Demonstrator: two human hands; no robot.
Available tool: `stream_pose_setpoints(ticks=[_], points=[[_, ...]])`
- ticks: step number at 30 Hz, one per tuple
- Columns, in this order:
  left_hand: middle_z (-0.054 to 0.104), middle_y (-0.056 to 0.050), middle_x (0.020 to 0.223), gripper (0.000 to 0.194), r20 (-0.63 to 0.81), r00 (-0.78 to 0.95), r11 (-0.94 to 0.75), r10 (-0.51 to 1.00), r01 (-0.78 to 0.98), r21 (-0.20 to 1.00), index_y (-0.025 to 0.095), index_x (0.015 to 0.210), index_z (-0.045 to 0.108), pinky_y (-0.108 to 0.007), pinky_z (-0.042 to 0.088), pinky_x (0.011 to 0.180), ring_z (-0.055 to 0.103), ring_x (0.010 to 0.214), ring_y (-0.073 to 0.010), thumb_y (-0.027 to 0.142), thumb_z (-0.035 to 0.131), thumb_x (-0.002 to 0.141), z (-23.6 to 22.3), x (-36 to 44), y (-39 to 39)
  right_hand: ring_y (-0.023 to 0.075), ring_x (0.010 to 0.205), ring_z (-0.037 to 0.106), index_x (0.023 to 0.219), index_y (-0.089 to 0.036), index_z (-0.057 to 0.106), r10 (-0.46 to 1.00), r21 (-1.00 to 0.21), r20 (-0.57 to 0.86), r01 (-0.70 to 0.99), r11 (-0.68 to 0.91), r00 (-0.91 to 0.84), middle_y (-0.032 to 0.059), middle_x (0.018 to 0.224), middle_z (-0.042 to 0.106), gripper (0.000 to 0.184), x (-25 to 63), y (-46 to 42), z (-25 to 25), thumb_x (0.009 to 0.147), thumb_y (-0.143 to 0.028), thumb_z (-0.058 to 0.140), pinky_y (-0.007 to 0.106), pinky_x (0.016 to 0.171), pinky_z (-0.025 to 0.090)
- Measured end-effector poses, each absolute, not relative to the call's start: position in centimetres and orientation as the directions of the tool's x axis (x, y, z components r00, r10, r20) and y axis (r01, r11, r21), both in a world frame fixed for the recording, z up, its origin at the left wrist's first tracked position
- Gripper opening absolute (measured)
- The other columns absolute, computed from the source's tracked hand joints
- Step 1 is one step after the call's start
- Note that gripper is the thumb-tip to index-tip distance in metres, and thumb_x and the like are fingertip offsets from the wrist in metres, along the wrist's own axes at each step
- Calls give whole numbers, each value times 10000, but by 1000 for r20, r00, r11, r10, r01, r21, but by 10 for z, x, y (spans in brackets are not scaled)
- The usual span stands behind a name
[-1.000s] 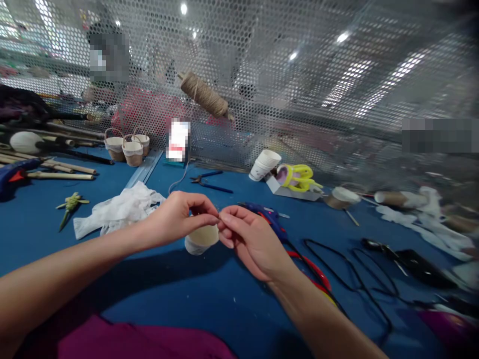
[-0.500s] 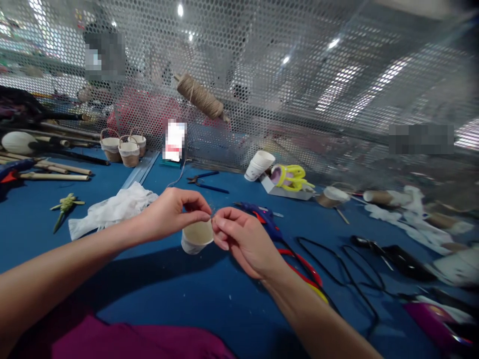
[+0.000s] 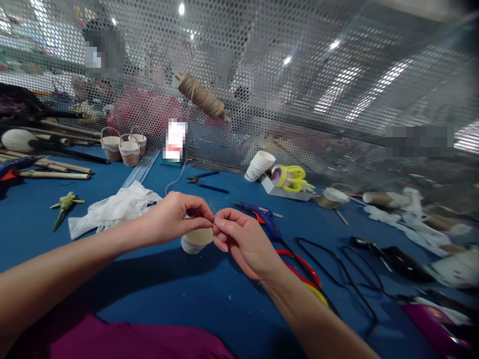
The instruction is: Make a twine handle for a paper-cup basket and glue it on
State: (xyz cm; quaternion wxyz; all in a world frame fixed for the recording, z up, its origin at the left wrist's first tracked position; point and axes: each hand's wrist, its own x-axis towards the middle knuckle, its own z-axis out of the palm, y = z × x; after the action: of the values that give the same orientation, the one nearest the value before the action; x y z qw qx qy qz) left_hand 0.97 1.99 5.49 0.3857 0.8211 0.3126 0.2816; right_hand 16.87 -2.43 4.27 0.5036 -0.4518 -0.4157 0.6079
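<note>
My left hand [image 3: 187, 215] and my right hand [image 3: 241, 239] meet fingertip to fingertip above a white paper cup [image 3: 195, 242] standing on the blue table. Both hands are closed in a pinch. Whatever lies between the fingertips is too small to make out. The cup's far rim is partly hidden by my left hand. Behind my right hand lies a blue glue gun [image 3: 264, 215] with an orange-red trigger. White lace fabric [image 3: 116, 205] is bunched beyond my left forearm.
Small handled baskets [image 3: 129, 151] stand back left. Pliers [image 3: 207, 182] lie behind the hands. Stacked paper cups [image 3: 259, 165] lean by a yellow tape roll [image 3: 290, 177]. Red-handled scissors [image 3: 303, 269] and a black cord [image 3: 337, 264] lie right. A twine spool [image 3: 202, 95] hangs on the perforated screen.
My left fingertips have moved slightly right and down, closer against my right fingertips. The cup and the other things stay where they were.
</note>
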Motion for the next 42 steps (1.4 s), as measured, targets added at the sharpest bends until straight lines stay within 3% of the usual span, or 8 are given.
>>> stream_pose_setpoints(ticks=[16, 29, 32, 35, 38, 42], points=[[702, -6, 725, 92, 217, 654, -514, 725, 305, 801, 137, 784, 667, -194, 454, 612, 619, 667, -105, 179, 587, 769, 54, 8, 20, 47, 395, 425, 599, -162, 541, 986, -963, -126, -226, -147, -108, -53, 528, 536, 81, 169, -24, 42, 568, -112, 597, 223, 426, 258], [698, -10, 733, 116, 219, 667, -540, 712, 322, 777, 134, 797, 663, -201, 454, 623, 620, 678, -114, 207, 574, 778, 56, 7, 22, 44, 419, 452, 660, -159, 529, 974, -977, -143, -129, -167, -175, -67, 545, 510, 99, 173, -24, 43, 612, -163, 615, 211, 449, 293], [694, -18, 744, 119, 229, 645, -559, 729, 367, 743, 133, 805, 660, -212, 451, 637, 614, 688, -121, 206, 570, 781, 59, 4, 26, 52, 446, 478, 712, -160, 540, 955, -990, -138, 31, -134, -264, -51, 591, 537, 81, 179, -28, 52, 667, -187, 603, 208, 459, 335], [689, -47, 828, 161, 238, 633, -605, 736, 459, 650, 126, 855, 650, -247, 448, 697, 611, 765, -149, 248, 569, 789, 64, -2, 31, 68, 484, 514, 772, -170, 545, 893, -937, -203, 343, -58, -402, -29, 641, 572, 61, 187, -36, 67, 761, -229, 556, 216, 492, 391], [642, -99, 1014, 359, 158, 712, -663, 684, 517, 541, 116, 1021, 605, -303, 436, 790, 584, 920, -207, 355, 611, 753, 65, -9, 35, 86, 503, 516, 691, -172, 553, 801, -745, -341, 661, 90, -492, -13, 623, 576, 212, 192, -45, 79, 842, -299, 477, 221, 493, 386], [440, -158, 1302, 878, 1, 838, -687, 546, 447, 573, 126, 1287, 382, -357, 381, 934, 451, 1161, -276, 410, 769, 552, 52, -8, 37, 116, 554, 517, 618, -176, 586, 807, -430, -341, 843, 323, -483, 2, 593, 587, 344, 195, -48, 82, 830, -435, 507, 238, 512, 343]])
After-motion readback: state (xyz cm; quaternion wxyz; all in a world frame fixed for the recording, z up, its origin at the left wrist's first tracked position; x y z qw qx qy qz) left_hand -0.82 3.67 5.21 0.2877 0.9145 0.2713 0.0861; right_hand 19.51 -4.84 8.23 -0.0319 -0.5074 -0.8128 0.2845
